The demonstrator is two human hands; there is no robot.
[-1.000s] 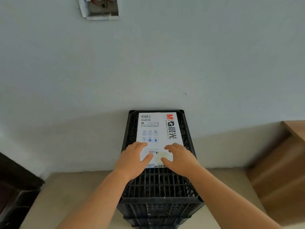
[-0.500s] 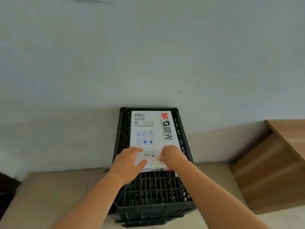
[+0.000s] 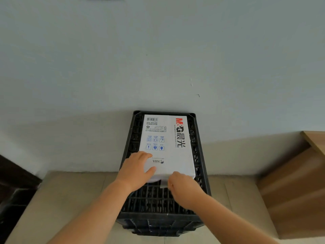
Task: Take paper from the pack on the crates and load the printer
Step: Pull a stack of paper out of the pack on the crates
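Note:
A white paper pack (image 3: 168, 141) with red and black print lies flat on top of stacked black crates (image 3: 198, 173) against the wall. My left hand (image 3: 135, 169) rests flat on the pack's near left corner, thumb spread along its near edge. At the pack's open near end, my right hand (image 3: 182, 185) has its fingers curled, pinching a small white flap or sheet edge (image 3: 163, 184) that sticks out. The printer is not in view.
A pale wall rises right behind the crates. A wooden cabinet or desk side (image 3: 299, 187) stands at the right. Dark furniture (image 3: 12, 194) sits at the far left. Beige floor tiles (image 3: 61, 199) surround the crates.
My right hand has slid off the pack's top toward me and curled at its near end. The left hand stays on the near left corner. The view has shifted slightly.

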